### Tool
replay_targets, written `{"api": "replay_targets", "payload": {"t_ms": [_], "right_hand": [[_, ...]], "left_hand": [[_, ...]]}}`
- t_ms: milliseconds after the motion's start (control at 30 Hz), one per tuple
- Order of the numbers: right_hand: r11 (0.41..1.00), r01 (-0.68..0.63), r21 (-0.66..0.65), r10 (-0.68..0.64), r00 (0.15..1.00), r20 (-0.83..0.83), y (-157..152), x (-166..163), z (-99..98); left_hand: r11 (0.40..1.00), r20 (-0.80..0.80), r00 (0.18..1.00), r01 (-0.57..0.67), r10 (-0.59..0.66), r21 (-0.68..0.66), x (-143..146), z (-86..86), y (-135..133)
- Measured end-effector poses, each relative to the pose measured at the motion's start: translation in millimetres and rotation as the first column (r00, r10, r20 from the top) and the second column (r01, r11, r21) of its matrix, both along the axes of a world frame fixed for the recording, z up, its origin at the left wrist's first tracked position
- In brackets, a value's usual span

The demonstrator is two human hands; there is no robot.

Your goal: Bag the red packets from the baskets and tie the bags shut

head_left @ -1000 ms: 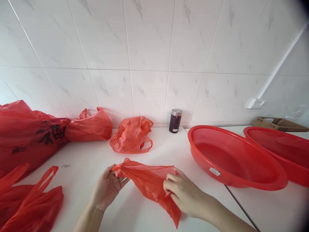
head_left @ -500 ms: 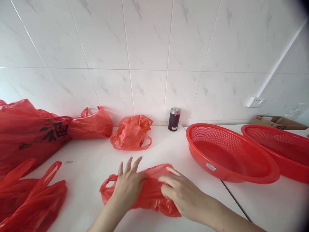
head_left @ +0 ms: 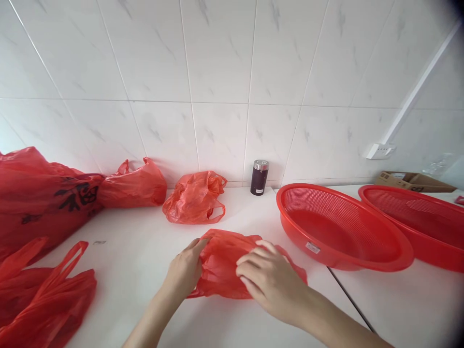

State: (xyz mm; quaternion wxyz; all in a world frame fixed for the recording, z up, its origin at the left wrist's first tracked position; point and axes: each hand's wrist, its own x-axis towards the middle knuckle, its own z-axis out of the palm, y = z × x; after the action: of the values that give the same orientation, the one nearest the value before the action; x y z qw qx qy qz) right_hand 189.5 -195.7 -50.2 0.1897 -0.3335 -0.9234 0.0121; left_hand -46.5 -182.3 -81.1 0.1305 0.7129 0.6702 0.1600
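Observation:
A thin red plastic bag (head_left: 221, 261) lies crumpled on the white counter (head_left: 137, 251) in front of me. My left hand (head_left: 184, 273) grips its left edge with the fingers curled around the plastic. My right hand (head_left: 270, 280) presses on top of the bag's right part, fingers bent and bunching the film. Part of the bag sticks out to the right past my right hand.
A crumpled red bag (head_left: 195, 197) and a dark lidded jar (head_left: 259, 177) stand near the tiled wall. Full red bags (head_left: 43, 198) pile at the left, another red bag (head_left: 43, 299) lies front left. Two red colander basins (head_left: 340, 227) (head_left: 416, 217) sit right, a cardboard box (head_left: 413, 181) behind.
The bag was held up between both hands, then laid flat with my left hand spread on it. Now both hands have gathered it into a smaller bunch, shifted slightly right.

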Motion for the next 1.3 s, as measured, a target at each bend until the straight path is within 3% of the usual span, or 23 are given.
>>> {"api": "replay_targets", "payload": {"t_ms": [100,200,267,333,400,567,633,733,833,967,1100,1200,1300], "right_hand": [[0.997,0.071,0.031,-0.075,0.987,0.139,19,-14,-11.0],[0.973,0.226,-0.044,-0.202,0.930,0.307,44,-7,-18.9],[0.935,0.299,-0.190,-0.209,0.899,0.385,56,4,-19.6],[0.878,0.318,-0.358,-0.160,0.899,0.408,63,14,-17.0],[0.833,0.296,-0.468,-0.110,0.916,0.385,64,20,-12.4],[0.840,0.264,-0.474,-0.137,0.949,0.285,59,13,-1.0],[0.841,0.244,-0.483,-0.141,0.961,0.240,57,7,-0.2],[0.841,0.254,-0.478,-0.168,0.962,0.214,57,2,-5.3],[0.815,0.320,-0.484,-0.228,0.944,0.240,64,7,-15.8],[0.778,0.343,-0.526,-0.251,0.938,0.240,82,22,-28.4],[0.756,0.346,-0.555,-0.313,0.936,0.157,87,28,-32.3],[0.807,0.336,-0.485,-0.377,0.926,0.014,75,24,-30.8],[0.907,0.349,-0.238,-0.404,0.881,-0.247,63,14,-31.4]], "left_hand": [[0.996,0.251,0.966,0.076,-0.060,-0.052,5,5.9,-5],[0.976,0.424,0.905,0.131,-0.046,-0.173,-12,12.4,-3],[0.989,0.367,0.930,0.024,0.032,-0.148,-30,14.6,1],[0.992,0.217,0.968,-0.124,0.126,-0.025,-43,14.9,4],[0.979,0.063,0.983,-0.176,0.170,0.100,-47,14.8,4],[0.915,-0.154,0.979,-0.060,0.132,0.398,-12,13.7,-7],[0.905,-0.215,0.970,-0.015,0.117,0.424,3,8.1,-5],[0.962,-0.298,0.951,0.002,0.083,0.274,9,-6.8,4],[0.995,-0.322,0.944,-0.051,0.077,0.088,-3,-18.9,15],[0.988,-0.270,0.958,-0.126,0.099,-0.084,-24,-20.1,19],[0.975,-0.132,0.990,-0.075,0.048,-0.208,-35,-20.3,18],[0.974,-0.049,0.999,-0.033,0.023,-0.223,-38,-24.8,16],[0.979,-0.040,0.999,-0.028,0.020,-0.203,-39,-28.6,15]]}}
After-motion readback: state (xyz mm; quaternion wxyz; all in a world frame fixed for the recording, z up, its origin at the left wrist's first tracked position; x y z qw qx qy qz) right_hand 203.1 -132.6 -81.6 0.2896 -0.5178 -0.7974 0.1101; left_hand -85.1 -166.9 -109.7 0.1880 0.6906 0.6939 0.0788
